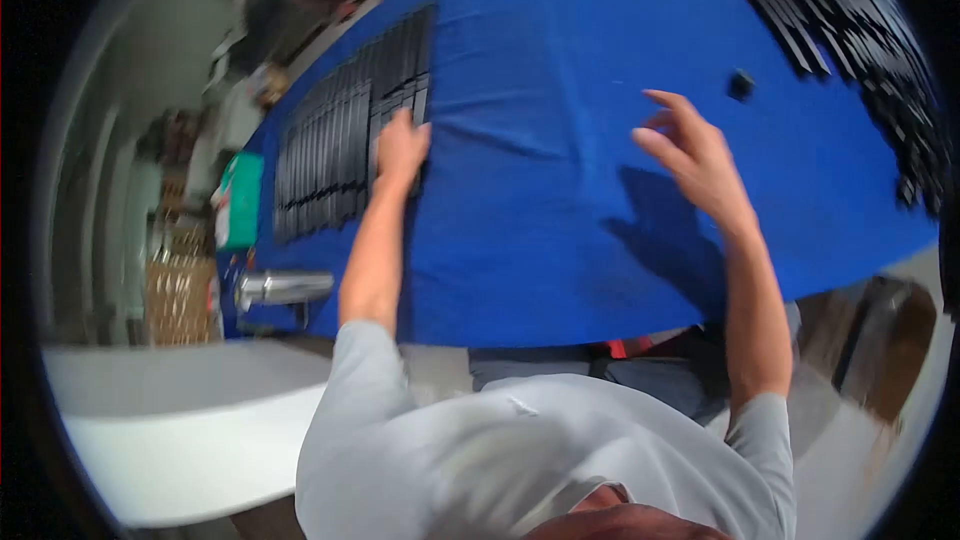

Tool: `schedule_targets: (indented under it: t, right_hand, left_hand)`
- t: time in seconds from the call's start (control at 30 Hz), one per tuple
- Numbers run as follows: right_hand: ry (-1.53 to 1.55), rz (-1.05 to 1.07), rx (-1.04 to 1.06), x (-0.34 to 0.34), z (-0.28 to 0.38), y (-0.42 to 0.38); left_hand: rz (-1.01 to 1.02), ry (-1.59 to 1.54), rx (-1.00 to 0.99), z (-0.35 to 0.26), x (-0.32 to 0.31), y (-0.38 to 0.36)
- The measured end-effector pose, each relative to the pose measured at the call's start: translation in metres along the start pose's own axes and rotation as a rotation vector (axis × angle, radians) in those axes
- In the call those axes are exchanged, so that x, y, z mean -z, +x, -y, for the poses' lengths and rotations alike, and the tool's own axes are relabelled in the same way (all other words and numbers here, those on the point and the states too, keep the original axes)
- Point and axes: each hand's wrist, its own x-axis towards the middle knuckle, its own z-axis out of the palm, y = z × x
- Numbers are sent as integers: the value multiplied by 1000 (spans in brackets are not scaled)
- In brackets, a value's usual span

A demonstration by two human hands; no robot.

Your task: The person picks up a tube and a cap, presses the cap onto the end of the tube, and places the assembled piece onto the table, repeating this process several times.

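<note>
On the left side of the blue cloth, my left hand (402,148) reaches down onto the right edge of a row of long black strips (325,150). Its fingers are curled at a black strip (421,95), their tips partly hidden and a little blurred. The strips lie side by side in neat rows. My right hand (692,155) hovers over the cloth at the right, empty, thumb and fingers apart, its shadow beneath it. Beyond it lies a small dark block (740,85).
Many more black strips (830,15) lie in a loose pile along the far right edge of the blue-covered table (510,240). At the left edge stand a metal flask-like cylinder (285,287) and a green box (240,202). A brown wicker-like basket (180,300) is beyond.
</note>
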Motion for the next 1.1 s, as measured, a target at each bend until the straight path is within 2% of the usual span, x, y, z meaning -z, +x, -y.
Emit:
schedule_targets:
  t: [0.03,0.13,0.23,0.33,0.37,0.4,0.47,0.53,0.6,0.73,0.77,0.83,0.87,0.93,0.97,1.0,1.1]
  right_hand:
    - [-4,10,17,4,1,0]
    - [-56,-2,53,8,-2,-2]
    - [-114,12,82,10,-12,0]
    - [-120,6,88,9,-11,2]
    - [-122,-4,93,9,-10,1]
    - [-124,-10,100,9,-10,1]
    - [-129,-1,83,11,-9,1]
    - [-138,-6,87,11,-12,1]
    - [-137,-43,87,11,-12,0]
    - [-114,-140,71,17,-13,-1]
    - [-97,-211,80,20,-15,-1]
    - [-257,-295,174,39,-23,6]
    - [-338,-340,232,54,-33,14]
    - [-805,-424,122,105,-54,44]
    - [-973,-458,118,125,-67,56]
    - [-1140,-495,123,144,-77,69]
    - [-1359,-372,-113,187,-78,96]
  left_hand:
    - [-3,49,47,-6,4,-2]
    - [-5,-34,-25,14,-16,8]
    - [65,107,-19,9,-13,8]
    - [-52,117,-2,-16,2,-4]
    - [-166,101,-67,-15,-7,-1]
    - [-183,10,-113,-24,-12,2]
    - [-212,-168,-191,-53,-22,5]
    - [-158,-411,-192,-108,-25,2]
    - [-111,-613,-292,-166,-32,1]
    - [13,-699,-396,-258,-49,11]
    - [-72,-658,-507,-268,-56,18]
    - [-254,-572,-717,-281,-73,32]
    - [-217,-530,-704,-285,-81,37]
    - [-116,-457,-685,-288,-100,37]
    - [-20,-455,-666,-289,-96,37]
    - [-23,-441,-658,-291,-93,36]
    - [-7,-390,-633,-292,-89,32]
